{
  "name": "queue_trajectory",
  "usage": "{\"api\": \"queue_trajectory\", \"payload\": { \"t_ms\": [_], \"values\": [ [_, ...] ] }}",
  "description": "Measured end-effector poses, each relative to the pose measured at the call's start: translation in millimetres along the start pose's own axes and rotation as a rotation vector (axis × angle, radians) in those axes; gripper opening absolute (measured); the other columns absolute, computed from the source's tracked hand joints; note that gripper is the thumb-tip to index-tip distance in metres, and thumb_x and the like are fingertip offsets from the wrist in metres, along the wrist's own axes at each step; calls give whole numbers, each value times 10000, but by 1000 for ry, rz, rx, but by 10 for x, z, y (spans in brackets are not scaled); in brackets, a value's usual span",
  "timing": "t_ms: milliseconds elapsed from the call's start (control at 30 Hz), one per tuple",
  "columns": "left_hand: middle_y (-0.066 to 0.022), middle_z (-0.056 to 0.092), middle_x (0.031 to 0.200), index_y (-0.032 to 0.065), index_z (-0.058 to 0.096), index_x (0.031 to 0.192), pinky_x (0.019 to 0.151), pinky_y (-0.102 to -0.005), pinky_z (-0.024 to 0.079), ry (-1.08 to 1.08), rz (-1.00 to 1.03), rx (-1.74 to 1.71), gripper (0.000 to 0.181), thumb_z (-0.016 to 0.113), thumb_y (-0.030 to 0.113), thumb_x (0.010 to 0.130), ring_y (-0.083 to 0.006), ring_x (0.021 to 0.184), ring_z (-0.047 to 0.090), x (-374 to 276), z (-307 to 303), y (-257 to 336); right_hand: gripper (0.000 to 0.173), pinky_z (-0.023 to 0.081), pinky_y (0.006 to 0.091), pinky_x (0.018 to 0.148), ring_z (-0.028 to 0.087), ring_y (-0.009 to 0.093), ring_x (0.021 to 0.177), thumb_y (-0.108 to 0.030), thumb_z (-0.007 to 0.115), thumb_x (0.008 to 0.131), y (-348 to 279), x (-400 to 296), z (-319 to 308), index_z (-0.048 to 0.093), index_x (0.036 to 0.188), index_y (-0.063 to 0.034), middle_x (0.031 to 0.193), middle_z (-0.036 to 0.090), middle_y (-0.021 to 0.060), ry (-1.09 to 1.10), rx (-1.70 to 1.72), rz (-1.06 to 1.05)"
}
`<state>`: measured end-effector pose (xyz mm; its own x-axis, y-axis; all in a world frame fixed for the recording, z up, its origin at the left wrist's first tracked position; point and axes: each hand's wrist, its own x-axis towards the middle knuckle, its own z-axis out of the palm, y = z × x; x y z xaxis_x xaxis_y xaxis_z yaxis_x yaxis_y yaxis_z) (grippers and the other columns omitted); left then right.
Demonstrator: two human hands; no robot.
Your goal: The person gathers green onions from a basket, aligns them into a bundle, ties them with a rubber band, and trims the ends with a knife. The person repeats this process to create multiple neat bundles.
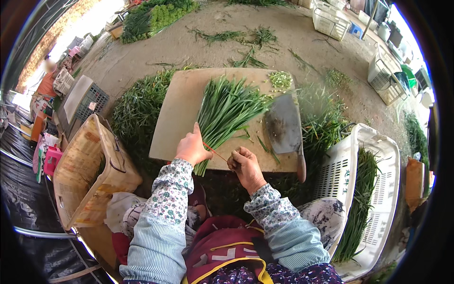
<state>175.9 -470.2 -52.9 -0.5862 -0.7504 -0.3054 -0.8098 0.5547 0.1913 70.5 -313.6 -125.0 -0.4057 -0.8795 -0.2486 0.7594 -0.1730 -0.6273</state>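
Note:
On a pale cutting board (177,106) lies a fanned bunch of long green leaves (227,110), likely garlic chives. My left hand (193,145) grips the bunch near its stem end, which juts past the board's near edge. A thin red tie (218,153) runs from the stems, stretched taut, to my right hand (244,165), which pinches its other end. To the right rests a cleaver (283,124), its dark-stained blade flat on the board and its wooden handle (301,167) over the near corner. Chopped pale stem ends (280,80) are heaped at the far right corner.
A white plastic crate (383,213) with greens (361,206) stands at my right, a stained yellowish crate (81,170) at my left. Leaf heaps (138,110) flank the board. Loose leaves (220,35) lie on the dirt floor. A person (46,85) sits at far left.

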Motion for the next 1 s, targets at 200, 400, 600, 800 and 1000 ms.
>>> {"api": "queue_trajectory", "payload": {
  "t_ms": [200, 400, 600, 800, 1000],
  "values": [
    [-285, 578, 1243, -34, 186, 1530, 980, -432, 503, 3, 71, -32, 1216, 874, 404, 628, -406, 1122, 610, 72, 27, -181, 186, 422, 308, 558, 487, 155, 600, -190, 591, 984, -119, 18, 315, 539, 861, -60, 653, 451, 6, 117, -156, 77],
    [-290, 549, 1295, -25, 171, 1535, 1000, -432, 488, -49, 28, -49, 1241, 883, 428, 625, -410, 1157, 593, 20, -67, -38, 284, 504, 339, 659, 618, 192, 685, -238, 690, 909, -17, 185, 116, 692, 927, 45, 742, 656, 115, -78, -1235, -276],
    [-199, 425, 1465, 20, 166, 1547, 1090, -553, 371, 102, -28, 141, 1220, 880, 449, 655, -383, 1257, 524, -175, -160, 109, 224, 471, 287, 707, 597, 127, 768, -177, 697, 894, -215, 123, 182, 712, 921, 45, 851, 695, 60, -110, -842, -160],
    [-136, 405, 1491, 23, 191, 1538, 1135, -644, 248, 115, -175, 203, 1203, 863, 507, 665, -352, 1329, 462, -127, 36, 254, 175, 476, 278, 844, 605, 135, 840, -159, 571, 1004, -86, 234, 425, 624, 931, -9, 872, 666, 69, -238, -89, -154],
    [-156, 472, 1414, 30, 183, 1536, 1071, -602, 374, 25, -210, 103, 1203, 880, 464, 657, -332, 1283, 515, -112, -61, 212, 283, 394, 267, 569, 398, 88, 553, -180, 536, 1025, 94, 425, 608, 461, 775, -72, 685, 434, -21, -33, 58, -206]
  ]
}}
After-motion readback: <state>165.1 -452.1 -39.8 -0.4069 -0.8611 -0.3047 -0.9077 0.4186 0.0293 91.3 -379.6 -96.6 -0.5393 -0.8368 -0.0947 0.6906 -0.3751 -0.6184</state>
